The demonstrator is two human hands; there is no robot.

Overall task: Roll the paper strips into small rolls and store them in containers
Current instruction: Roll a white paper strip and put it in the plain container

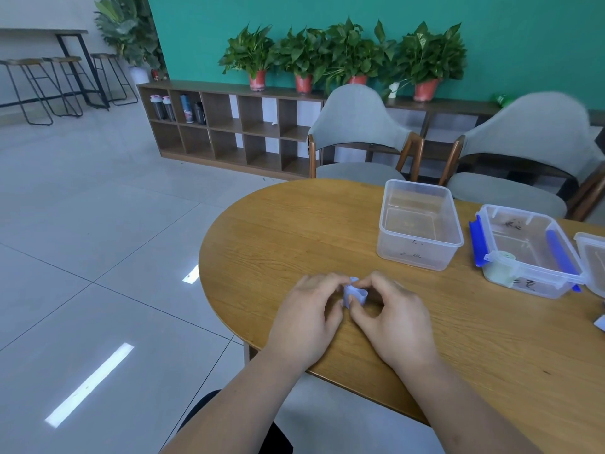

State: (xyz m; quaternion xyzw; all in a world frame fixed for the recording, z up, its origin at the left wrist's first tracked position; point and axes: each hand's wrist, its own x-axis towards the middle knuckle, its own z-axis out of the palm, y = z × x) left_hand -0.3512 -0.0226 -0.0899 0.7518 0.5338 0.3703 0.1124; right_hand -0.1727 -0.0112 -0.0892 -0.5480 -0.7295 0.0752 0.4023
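- While both hands meet above the rounded near end of the wooden table (294,231), a pale blue paper strip (353,291), partly curled into a loose roll, sits pinched between them.
- On the strip's left side, the left hand (311,309) curls its fingers and grips the paper with its fingertips.
- On the other side, the right hand (393,309) bends thumb and forefinger round the strip and holds it too.
- Whether the strip touches the tabletop cannot be told, as the fingers hide its underside.
- Farther back and to the right, well apart from the hands, stands a clear open container (412,257).
- Just right of it stands a second container (537,280) with blue clips, and a pale green roll (501,271) sits in its near left corner.
- Partly cut off at the right edge, a third container (594,253) stands beside the second.
- Behind the table stand two grey chairs (357,113).
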